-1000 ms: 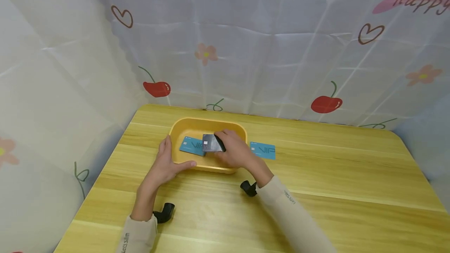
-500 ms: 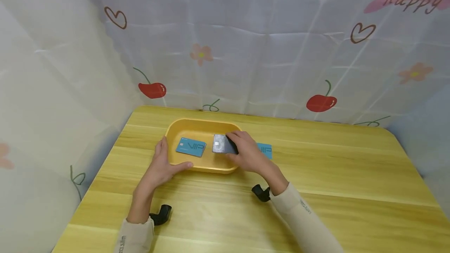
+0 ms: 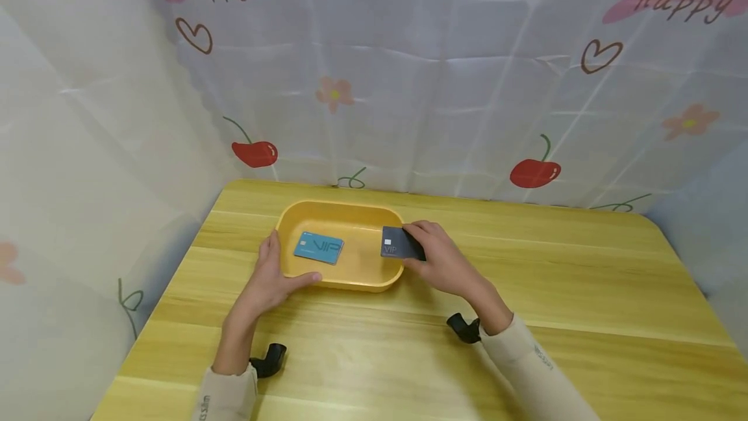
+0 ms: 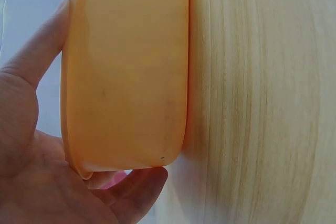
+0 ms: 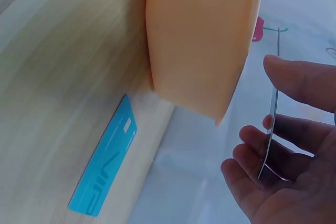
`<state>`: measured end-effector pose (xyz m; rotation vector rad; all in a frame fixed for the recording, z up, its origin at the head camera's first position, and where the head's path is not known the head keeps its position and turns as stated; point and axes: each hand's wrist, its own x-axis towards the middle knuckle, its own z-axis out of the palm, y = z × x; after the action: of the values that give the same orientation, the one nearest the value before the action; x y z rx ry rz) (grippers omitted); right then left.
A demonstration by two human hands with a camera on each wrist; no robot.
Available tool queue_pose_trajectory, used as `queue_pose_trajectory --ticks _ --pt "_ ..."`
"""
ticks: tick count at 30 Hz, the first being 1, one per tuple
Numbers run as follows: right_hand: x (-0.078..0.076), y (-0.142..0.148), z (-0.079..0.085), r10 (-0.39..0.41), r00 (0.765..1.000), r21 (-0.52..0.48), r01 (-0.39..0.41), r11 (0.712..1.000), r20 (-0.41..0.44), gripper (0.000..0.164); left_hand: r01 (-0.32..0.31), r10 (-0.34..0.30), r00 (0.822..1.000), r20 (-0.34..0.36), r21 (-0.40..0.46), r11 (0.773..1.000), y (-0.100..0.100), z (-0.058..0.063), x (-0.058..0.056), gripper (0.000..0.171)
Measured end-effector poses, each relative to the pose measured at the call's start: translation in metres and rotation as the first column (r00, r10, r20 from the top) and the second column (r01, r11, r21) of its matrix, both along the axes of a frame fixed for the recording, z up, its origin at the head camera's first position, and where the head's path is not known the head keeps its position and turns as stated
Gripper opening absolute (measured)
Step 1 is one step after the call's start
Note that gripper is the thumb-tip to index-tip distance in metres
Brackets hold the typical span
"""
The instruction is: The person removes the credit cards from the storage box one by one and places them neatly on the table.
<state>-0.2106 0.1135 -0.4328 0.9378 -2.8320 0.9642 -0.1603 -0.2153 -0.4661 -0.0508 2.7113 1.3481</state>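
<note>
A yellow plastic basin [image 3: 361, 265] stands near the table's back edge. My left hand [image 3: 267, 284] grips its left end, thumb along the front rim and fingers around the end wall. Inside the basin, towards the left, lies a blue VIP card [image 3: 318, 247]; a thin edge beneath suggests another card under it. My right hand [image 3: 448, 264] pinches a dark grey VIP card [image 3: 394, 243] between thumb and fingers, above the basin's right rim. In the right wrist view this card is edge-on and slightly bent. Another blue VIP card [image 5: 102, 166] lies on the table right of the basin, hidden in the head view.
The wooden table [image 3: 362, 356] has rounded back corners. Behind it hangs a white curtain [image 3: 432, 102] printed with cherries, flowers and hearts. Black wrist mounts [image 3: 269, 360] sit below both hands.
My right hand has moved right with the dark card, from above the blue card in the basin to the right rim. The left hand keeps its grip on the basin.
</note>
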Motion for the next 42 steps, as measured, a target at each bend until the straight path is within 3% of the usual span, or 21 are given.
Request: queue_pose_trajectory --ticks 24,42 --pt "0.004 0.052 -0.007 -0.065 0.996 0.022 0.064 0.998 0.057 0.057 -0.003 0.003 1.000 0.003 0.007 1.000 0.001 0.001 0.000 0.132" --pt "0.003 0.089 -0.031 -0.135 0.987 0.070 0.130 0.989 0.082 0.056 0.000 0.000 1.000 0.016 0.010 1.000 0.002 0.002 0.001 0.132"
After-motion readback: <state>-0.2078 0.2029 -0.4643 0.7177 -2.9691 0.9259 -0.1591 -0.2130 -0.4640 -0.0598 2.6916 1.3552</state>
